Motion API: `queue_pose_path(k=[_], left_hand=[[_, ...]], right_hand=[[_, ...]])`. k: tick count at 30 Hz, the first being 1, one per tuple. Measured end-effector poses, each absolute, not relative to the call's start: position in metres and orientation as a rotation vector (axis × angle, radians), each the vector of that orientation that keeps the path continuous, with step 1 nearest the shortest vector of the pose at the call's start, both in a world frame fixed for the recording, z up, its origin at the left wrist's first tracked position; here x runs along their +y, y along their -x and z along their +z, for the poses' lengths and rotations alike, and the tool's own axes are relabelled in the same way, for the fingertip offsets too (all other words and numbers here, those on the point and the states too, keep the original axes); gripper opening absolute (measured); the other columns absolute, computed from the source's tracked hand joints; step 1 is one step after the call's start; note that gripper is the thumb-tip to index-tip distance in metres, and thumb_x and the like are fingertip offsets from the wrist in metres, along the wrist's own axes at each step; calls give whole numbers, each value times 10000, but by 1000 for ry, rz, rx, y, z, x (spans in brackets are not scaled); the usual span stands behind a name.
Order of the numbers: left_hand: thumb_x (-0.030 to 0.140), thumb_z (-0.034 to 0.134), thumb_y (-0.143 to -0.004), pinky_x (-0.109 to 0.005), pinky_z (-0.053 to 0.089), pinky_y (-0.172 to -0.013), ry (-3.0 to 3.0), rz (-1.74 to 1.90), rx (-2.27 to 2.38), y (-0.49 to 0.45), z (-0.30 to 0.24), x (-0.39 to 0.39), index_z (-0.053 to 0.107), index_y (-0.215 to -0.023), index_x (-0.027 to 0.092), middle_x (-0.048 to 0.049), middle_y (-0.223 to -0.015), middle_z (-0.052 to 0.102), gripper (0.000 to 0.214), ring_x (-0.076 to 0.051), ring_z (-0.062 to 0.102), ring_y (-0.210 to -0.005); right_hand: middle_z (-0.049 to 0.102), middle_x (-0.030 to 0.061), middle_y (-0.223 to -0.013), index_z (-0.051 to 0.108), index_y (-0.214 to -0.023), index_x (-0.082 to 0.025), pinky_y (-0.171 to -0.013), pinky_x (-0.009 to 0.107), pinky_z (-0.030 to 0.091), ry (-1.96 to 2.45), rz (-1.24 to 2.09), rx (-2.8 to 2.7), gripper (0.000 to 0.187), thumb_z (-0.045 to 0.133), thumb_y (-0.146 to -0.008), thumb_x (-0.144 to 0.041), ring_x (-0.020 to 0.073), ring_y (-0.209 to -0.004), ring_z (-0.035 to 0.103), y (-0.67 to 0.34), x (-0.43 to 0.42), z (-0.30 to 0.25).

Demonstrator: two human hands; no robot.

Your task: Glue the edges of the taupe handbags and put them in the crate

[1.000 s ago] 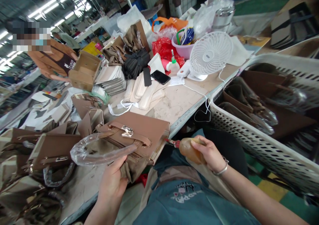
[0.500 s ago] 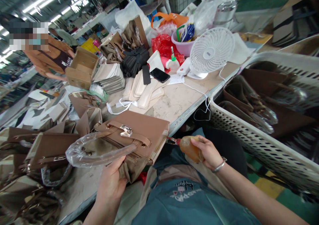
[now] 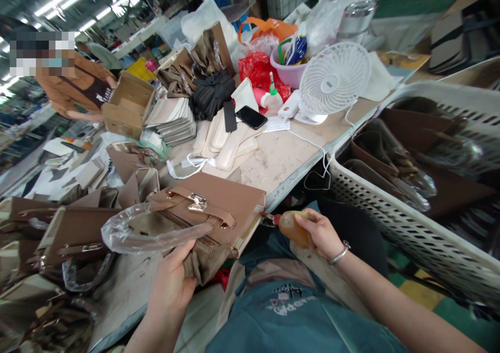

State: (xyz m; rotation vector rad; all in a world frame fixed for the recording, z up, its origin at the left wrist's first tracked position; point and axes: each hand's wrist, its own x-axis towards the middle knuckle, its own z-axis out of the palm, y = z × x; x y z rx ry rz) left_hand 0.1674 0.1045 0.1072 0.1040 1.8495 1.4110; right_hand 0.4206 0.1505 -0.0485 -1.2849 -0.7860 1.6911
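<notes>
A brown handbag [image 3: 219, 207] lies on its side at the near edge of the worktable [image 3: 281, 160], with a metal clasp on its strap and its handle wrapped in clear plastic [image 3: 152, 230]. My left hand [image 3: 172, 285] grips the bag's lower edge just below that wrapped handle. My right hand [image 3: 320, 233] is closed round a soft amber glue bottle [image 3: 292, 227]. The bottle's red nozzle touches the bag's right-hand edge.
More brown bags [image 3: 70, 233] pile at the left. Behind the bag lie beige cut pieces [image 3: 226, 139], a black phone [image 3: 251, 117], a white desk fan [image 3: 332, 79] and its cable. A white slotted crate [image 3: 394, 217] of bags stands on the right. Another person [image 3: 78, 90] stands at far left.
The bag and my left hand have shifted slightly left. My right hand has moved a little left with the bottle, keeping its nozzle at the bag's edge.
</notes>
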Motion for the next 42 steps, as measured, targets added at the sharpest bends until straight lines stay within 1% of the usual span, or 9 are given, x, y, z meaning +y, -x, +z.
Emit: queue_pose_path(k=[6, 9, 13, 16, 20, 27, 34, 39, 42], left_hand=[[82, 691, -712, -350, 592, -816, -361, 1451, 1673, -177, 122, 141, 707, -997, 218, -29, -921, 760, 316, -225, 713, -885], [88, 730, -672, -377, 588, -829, -437, 1470, 1593, -181, 122, 163, 713, -956, 190, -42, -924, 759, 303, -241, 711, -891], [90, 784, -604, -394, 583, -841, -555, 1505, 1559, -182, 116, 185, 718, -913, 162, -52, -911, 761, 324, -247, 715, -857], [93, 798, -571, -420, 583, -833, -582, 1476, 1538, -185, 115, 197, 716, -889, 153, -62, -890, 761, 333, -262, 713, -863], [103, 802, -549, -442, 585, -809, -609, 1441, 1515, -193, 117, 211, 711, -823, 139, -76, -829, 756, 291, -284, 712, -851], [87, 769, -565, -426, 584, -808, -576, 1425, 1468, -200, 116, 220, 707, -842, 158, -56, -823, 757, 292, -270, 710, -861], [92, 773, -575, -414, 579, -824, -559, 1430, 1411, -198, 111, 222, 707, -834, 160, -64, -813, 757, 276, -265, 710, -873], [96, 779, -568, -429, 575, -834, -571, 1438, 1396, -197, 110, 220, 706, -847, 152, -65, -807, 756, 293, -272, 709, -876], [114, 793, -557, -437, 573, -840, -581, 1465, 1384, -197, 108, 220, 704, -818, 146, -64, -806, 756, 277, -276, 710, -866]], right_hand=[[538, -10, -628, 598, -696, -182, -581, 290, 367, 1328, 1404, -1159, 297, 699, -745, -456, 157, -607, 471, -422, 156, -46], [557, 6, -670, 615, -724, -186, -618, 303, 380, 1294, 1295, -1308, 217, 663, -791, -386, 171, -644, 491, -421, 154, -40], [572, 30, -732, 615, -806, -195, -649, 308, 423, 1122, 953, -1673, 92, 570, -870, -243, 183, -702, 535, -421, 149, -37], [561, 41, -766, 608, -905, -194, -627, 298, 441, 1051, 798, -1804, 82, 530, -888, -176, 180, -710, 541, -423, 145, -39], [552, 37, -782, 602, -954, -194, -607, 295, 438, 1058, 766, -1799, 85, 551, -889, -178, 170, -690, 537, -423, 139, -40], [567, 13, -727, 601, -830, -200, -623, 293, 429, 1104, 898, -1707, 68, 574, -892, -200, 160, -679, 544, -421, 136, -40], [567, 24, -779, 606, -915, -199, -639, 303, 436, 1093, 785, -1721, 47, 572, -888, -182, 167, -713, 547, -421, 134, -44], [553, 17, -722, 596, -839, -199, -604, 284, 442, 1074, 799, -1740, 66, 564, -890, -173, 159, -672, 543, -415, 134, -40], [548, 33, -755, 612, -881, -196, -600, 291, 450, 1066, 728, -1776, 70, 557, -882, -152, 166, -678, 542, -416, 135, -42]])
